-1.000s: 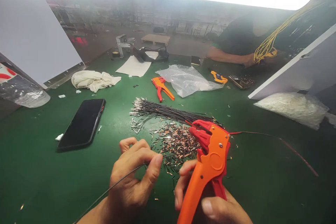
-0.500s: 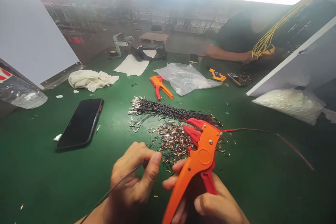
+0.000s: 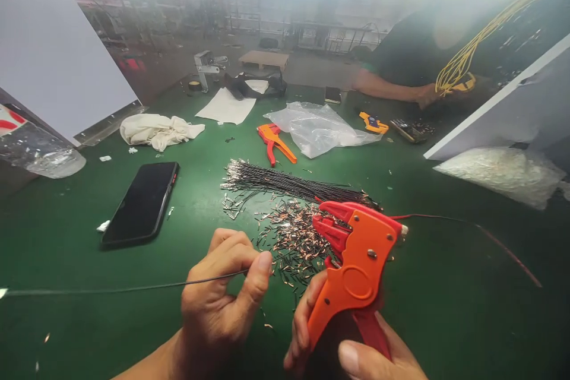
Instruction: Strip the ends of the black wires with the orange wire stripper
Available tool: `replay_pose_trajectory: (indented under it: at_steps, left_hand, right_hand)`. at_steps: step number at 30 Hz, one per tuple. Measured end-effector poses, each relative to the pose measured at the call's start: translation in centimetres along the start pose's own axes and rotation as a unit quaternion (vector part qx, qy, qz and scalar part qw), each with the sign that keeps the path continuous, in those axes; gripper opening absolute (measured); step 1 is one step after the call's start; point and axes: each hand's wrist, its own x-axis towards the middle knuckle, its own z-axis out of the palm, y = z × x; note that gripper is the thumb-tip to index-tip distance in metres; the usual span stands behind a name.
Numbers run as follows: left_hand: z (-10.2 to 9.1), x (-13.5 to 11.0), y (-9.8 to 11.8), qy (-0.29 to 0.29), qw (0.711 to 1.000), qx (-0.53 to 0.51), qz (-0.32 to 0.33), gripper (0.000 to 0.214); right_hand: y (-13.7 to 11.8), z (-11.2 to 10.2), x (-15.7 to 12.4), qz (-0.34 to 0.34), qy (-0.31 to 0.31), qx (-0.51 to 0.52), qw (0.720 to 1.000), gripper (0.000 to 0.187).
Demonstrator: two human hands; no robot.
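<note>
1. Black wire runs in the head view, the only one I have, from a pale end at the left edge across to the left hand, above the green tabletop.
2. I read the left hand as pinching that wire between thumb and forefinger, its other fingers curled. I cannot tell how much wire sticks out past the fingertips.
3. I see the right hand gripping an orange-and-red wire stripper, fingers round the orange handle, thumb near the red lever. The tool's red jaws stand apart, facing left, just beside the left hand; I see no wire between them.
4. Behind the hands lie a heap of clippings and, just beyond it, a bundle of black wires.
5. My worry is the pinch: if it loosens, the long trailing length could drag the wire askew or out.
6. Fingertips so near the jaws could get nipped if the handles were squeezed carelessly.
7. Low tool movement could, I think, scatter clippings into the bundle or snag the thin red-and-dark strand at right.
</note>
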Motion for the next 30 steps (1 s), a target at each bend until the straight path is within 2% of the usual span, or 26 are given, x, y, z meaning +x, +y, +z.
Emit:
replay_pose_trajectory:
  at_steps: [3,7,16,30]
  left_hand:
    - [0.0,-0.2,0.0,-0.001,1.0,-0.015,-0.019,0.029]
    - [-0.1,-0.3,0.6,-0.005,1.0,-0.023,-0.016,0.031]
    - [-0.1,0.1,1.3,0.009,1.0,-0.018,-0.008,0.032]
    - [0.1,-0.1,1.9,-0.014,0.997,0.04,0.07,0.024]
  right_hand:
    - [0.1,-0.3,0.1,0.035,-0.014,-0.094,0.995,0.043]
    - [0.1,-0.4,0.3,0.035,-0.017,-0.133,0.99,0.044]
    - [0.9,0.3,0.3,0.058,0.037,-0.074,0.995,0.056]
    - [1.9,0.2,0.8,0.026,0.019,-0.09,0.995,0.041]
